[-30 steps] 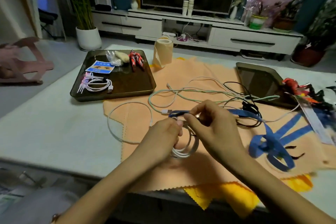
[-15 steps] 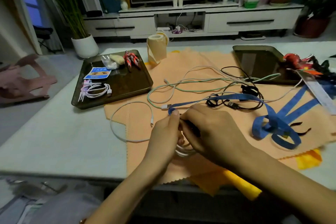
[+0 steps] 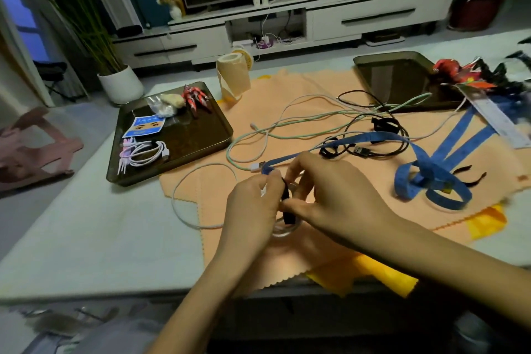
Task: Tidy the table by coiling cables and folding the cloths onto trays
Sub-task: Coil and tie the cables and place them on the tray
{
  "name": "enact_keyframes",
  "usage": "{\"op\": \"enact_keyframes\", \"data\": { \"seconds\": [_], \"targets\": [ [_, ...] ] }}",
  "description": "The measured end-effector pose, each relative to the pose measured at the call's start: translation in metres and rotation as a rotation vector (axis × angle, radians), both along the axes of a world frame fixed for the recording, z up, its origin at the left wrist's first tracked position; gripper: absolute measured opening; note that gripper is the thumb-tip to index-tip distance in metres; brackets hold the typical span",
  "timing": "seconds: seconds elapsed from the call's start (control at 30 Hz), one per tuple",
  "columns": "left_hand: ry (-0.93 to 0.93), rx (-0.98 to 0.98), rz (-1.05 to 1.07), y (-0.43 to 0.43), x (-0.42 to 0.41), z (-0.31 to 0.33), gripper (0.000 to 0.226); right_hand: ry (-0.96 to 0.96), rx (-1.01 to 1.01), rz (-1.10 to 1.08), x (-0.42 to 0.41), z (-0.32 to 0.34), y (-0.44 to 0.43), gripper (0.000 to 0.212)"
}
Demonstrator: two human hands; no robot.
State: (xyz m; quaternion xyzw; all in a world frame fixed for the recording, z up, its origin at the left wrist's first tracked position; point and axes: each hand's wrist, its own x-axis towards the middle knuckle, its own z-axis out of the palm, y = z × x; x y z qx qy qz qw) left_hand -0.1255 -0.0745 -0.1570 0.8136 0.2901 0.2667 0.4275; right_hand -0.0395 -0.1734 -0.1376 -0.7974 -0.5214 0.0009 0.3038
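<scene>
**A:** Entry one, white cable (image 3: 283,229). Where is it sitting?

**B:** Near the middle of the surface (image 3: 86,238), over the orange cloth (image 3: 287,95). The wound part is hanging between the two hands, which are working close together. The left hand (image 3: 250,210) is pinching the top of the coil. The right hand (image 3: 336,201) is pinching a black tie (image 3: 288,211) across it.

**A:** Handling?

**B:** I am judging it light, limp and springy, with loops likely to fan open. The best hold is where the strands are bunching under the tie, not at the plug.

**A:** Axis and heading?

**B:** The coil seems to be standing on edge, its ring running twelve to six, though fingers are hiding much of it. The unwound tail (image 3: 173,200) is sweeping out toward nine o'clock and curving back to the hands.

**A:** Destination?

**B:** Probably the left tray (image 3: 198,138), lying at ten o'clock, where a bundled cable (image 3: 143,152) is resting. A green cable (image 3: 287,128), a black cable (image 3: 373,152) and a blue strap (image 3: 431,181) are lying loose toward one and two o'clock.
</scene>
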Motion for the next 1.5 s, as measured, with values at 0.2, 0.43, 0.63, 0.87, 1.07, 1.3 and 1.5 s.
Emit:
{"op": "enact_keyframes", "data": {
  "seconds": [0.2, 0.43, 0.63, 0.87, 1.07, 1.3, 1.5],
  "targets": [
    [-0.05, 0.106, -0.079, -0.004, -0.005, 0.003, 0.053, -0.202, 0.002, 0.225, 0.019, 0.004, 0.004, 0.023],
    [-0.098, 0.171, -0.155, -0.006, -0.009, 0.006, 0.038, 0.398, 0.053, 0.34, 0.031, -0.002, 0.006, 0.009],
    [-0.117, 0.163, -0.164, -0.004, -0.011, 0.008, 0.047, 0.448, 0.088, 0.376, 0.029, -0.006, 0.009, 0.011],
    [-0.081, 0.139, -0.117, -0.001, -0.009, 0.009, 0.048, 0.489, 0.231, 0.344, 0.022, -0.017, 0.014, 0.01],
    [-0.083, -0.076, -0.039, 0.006, -0.005, 0.006, 0.045, 0.855, 0.147, 0.293, 0.02, -0.018, 0.015, 0.017],
    [-0.134, -0.237, 0.025, 0.008, -0.005, 0.007, 0.048, 1.235, -0.018, 0.443, 0.029, -0.008, 0.01, 0.056],
    [-0.087, -0.385, 0.002, 0.008, -0.007, 0.011, 0.042, 1.21, -0.124, 0.585, 0.033, 0.001, 0.006, 0.043]
  ]
}}
